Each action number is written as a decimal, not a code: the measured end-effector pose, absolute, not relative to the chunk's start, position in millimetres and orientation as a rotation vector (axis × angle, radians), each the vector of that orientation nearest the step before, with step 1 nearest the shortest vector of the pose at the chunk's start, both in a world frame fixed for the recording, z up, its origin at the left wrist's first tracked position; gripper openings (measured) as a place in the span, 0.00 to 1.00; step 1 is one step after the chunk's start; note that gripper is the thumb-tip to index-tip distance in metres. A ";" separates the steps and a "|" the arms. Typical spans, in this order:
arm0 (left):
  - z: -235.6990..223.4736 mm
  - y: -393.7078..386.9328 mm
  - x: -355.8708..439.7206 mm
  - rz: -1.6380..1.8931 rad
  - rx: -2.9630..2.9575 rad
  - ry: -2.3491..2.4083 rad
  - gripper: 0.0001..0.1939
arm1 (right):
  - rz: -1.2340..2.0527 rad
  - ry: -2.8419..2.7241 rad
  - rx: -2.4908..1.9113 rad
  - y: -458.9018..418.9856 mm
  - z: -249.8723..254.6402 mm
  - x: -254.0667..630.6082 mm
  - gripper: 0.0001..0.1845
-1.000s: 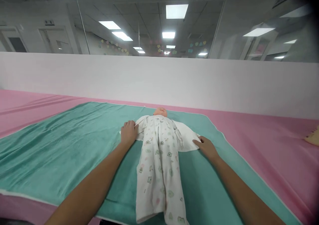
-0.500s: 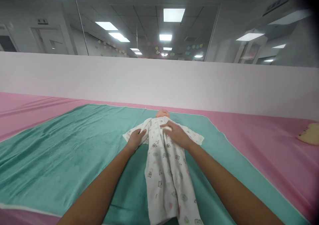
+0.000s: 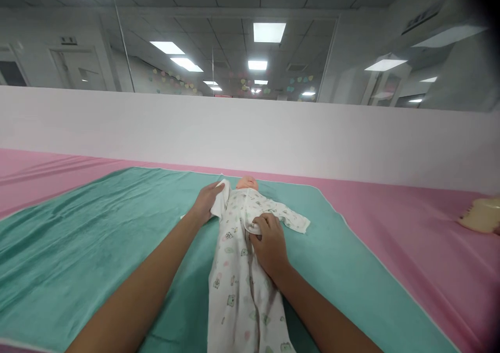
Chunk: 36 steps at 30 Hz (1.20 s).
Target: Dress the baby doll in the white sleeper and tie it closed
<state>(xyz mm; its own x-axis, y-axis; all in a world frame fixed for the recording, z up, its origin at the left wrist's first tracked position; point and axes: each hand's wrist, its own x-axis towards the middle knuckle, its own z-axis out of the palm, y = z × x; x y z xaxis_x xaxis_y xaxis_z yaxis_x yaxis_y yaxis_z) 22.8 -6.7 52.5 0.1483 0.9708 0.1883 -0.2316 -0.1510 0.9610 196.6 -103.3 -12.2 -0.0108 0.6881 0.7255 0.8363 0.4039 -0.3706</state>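
Note:
A baby doll lies on its back on a teal towel, dressed in a white printed sleepsuit. My left hand is closed on the suit's left flap beside the doll's shoulder and lifts that edge. My right hand rests on the doll's chest, its fingers pinching the front edge of the sleepsuit. The suit's right sleeve lies spread flat on the towel. Only the top of the doll's head shows.
The towel lies on a pink sheet that covers a long surface. A white partition with glass above runs along the back. A pale yellow object sits at the far right edge.
My right hand has come from the right sleeve to the chest and now pinches the suit's front. My left hand has lifted the left flap up toward the shoulder.

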 end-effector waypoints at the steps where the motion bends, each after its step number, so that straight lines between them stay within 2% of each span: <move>1: 60.3 -5.9 28.9 1.288 1.323 0.840 0.18 | -0.196 -1.740 -1.333 -102.7 -13.2 197.9 0.10; 3: 72.5 -10.6 37.5 1.175 1.567 0.845 0.16 | -0.159 -1.739 -1.316 -100.4 -15.8 201.3 0.10; 6: 75.0 -23.4 34.3 0.668 1.856 0.733 0.15 | -0.069 -1.757 -1.272 -95.0 -19.0 206.1 0.08; 8: 65.4 -25.9 21.1 0.352 1.836 0.586 0.18 | -0.025 -1.786 -1.244 -92.9 -19.9 207.6 0.04; 9: 58.4 -24.2 12.6 0.304 1.780 0.522 0.19 | -0.013 -1.803 -1.232 -92.8 -19.7 207.9 0.03; 15: 24.6 -1.8 -22.6 0.899 1.400 0.484 0.14 | 0.106 -1.851 -1.126 -93.3 -4.4 211.4 0.13; 17: 23.9 -2.1 -24.6 0.836 1.438 0.561 0.12 | 0.095 -1.765 -1.151 -82.6 5.2 211.7 0.13; 20: 28.0 -10.0 -28.1 0.558 1.637 0.707 0.11 | 0.079 -1.673 -1.256 -50.0 19.7 206.8 0.10; 23: 28.0 -18.3 -34.8 0.417 1.795 0.810 0.11 | 0.132 -1.732 -1.460 -6.8 31.5 197.0 0.14; 28: 6.6 -23.2 -32.2 0.444 2.102 1.125 0.16 | 0.128 -1.996 -1.811 47.8 44.5 182.4 0.20; 33: -12.7 -22.9 -17.1 0.581 2.537 1.357 0.02 | 0.174 -2.060 -1.902 68.3 44.3 177.4 0.19; 36: -13.1 -25.1 -17.3 0.544 2.649 1.366 0.04 | 0.175 -2.021 -1.932 73.5 38.7 177.7 0.19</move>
